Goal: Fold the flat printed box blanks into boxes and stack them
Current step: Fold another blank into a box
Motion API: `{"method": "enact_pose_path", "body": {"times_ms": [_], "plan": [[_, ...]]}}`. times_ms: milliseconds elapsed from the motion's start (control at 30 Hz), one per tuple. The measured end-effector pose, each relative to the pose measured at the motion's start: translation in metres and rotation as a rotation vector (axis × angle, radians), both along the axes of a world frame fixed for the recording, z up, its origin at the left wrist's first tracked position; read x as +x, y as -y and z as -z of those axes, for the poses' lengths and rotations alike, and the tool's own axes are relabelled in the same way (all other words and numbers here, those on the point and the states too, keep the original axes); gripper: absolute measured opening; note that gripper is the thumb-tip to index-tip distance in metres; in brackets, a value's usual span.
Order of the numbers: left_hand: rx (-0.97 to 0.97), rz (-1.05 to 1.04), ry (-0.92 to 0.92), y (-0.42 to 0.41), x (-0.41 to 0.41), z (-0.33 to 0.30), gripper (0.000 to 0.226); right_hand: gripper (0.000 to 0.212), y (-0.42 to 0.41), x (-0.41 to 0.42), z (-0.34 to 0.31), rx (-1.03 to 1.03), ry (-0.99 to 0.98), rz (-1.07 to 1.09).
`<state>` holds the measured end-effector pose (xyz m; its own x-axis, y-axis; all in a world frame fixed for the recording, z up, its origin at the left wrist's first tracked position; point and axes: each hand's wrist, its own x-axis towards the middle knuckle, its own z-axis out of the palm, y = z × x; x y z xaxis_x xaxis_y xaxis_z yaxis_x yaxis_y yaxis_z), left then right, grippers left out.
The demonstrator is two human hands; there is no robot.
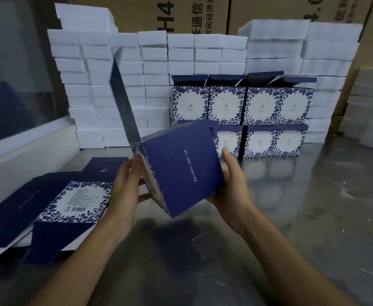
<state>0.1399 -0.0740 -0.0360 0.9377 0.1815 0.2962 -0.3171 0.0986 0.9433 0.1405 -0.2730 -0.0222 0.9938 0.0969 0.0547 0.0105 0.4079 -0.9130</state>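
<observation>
— Holding the half-formed box (181,166) up over the bench (302,206), is the person gripping it with both hands?

— Yes. The left hand (126,184) has fingers curled round the box's patterned left side, thumb below; the right hand (231,180) cups the lower right corner, fingers behind the navy panel. The box sits between the hands, tilted, its long flap (123,100) rising up and to the left, blurred.

— So which hand is nearer that flap?

— The left; the flap's base starts just above its fingertips, so tucking it probably falls to that hand.

— And the remaining stock?

— Flat blanks (55,206) lie on the bench just left of the left forearm. Farther back, finished boxes (242,115) stand two rows high, in front of white foam blocks (119,85) and brown cartons (192,14).
</observation>
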Motion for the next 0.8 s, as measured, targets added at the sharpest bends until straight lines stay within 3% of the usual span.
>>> {"method": "enact_pose_path", "body": {"times_ms": [133, 233, 300, 400, 533, 667, 800], "plan": [[-0.085, 0.129, -0.056, 0.005, -0.008, -0.006, 0.069, 0.051, -0.006, -0.001, 0.001, 0.012, 0.063, 0.039], [-0.228, 0.201, -0.078, 0.005, -0.011, -0.01, 0.07, 0.053, -0.004, 0.001, 0.003, -0.006, 0.039, 0.171], [-0.309, 0.281, -0.069, 0.005, -0.013, -0.011, 0.066, 0.043, -0.003, 0.001, 0.003, -0.053, 0.045, 0.274], [-0.435, 0.39, -0.12, 0.007, -0.016, -0.012, 0.082, 0.02, -0.003, 0.0, 0.005, -0.185, 0.139, 0.333], [-0.479, 0.403, -0.131, 0.008, -0.018, -0.014, 0.06, 0.028, -0.007, -0.007, 0.002, -0.277, 0.204, 0.302], [-0.389, 0.287, -0.102, 0.005, -0.015, -0.013, 0.034, 0.056, -0.011, -0.014, -0.005, -0.328, 0.205, 0.154], [-0.351, 0.223, -0.05, 0.004, -0.013, -0.012, 0.033, 0.071, -0.018, -0.021, -0.007, -0.358, 0.178, 0.042]]}}
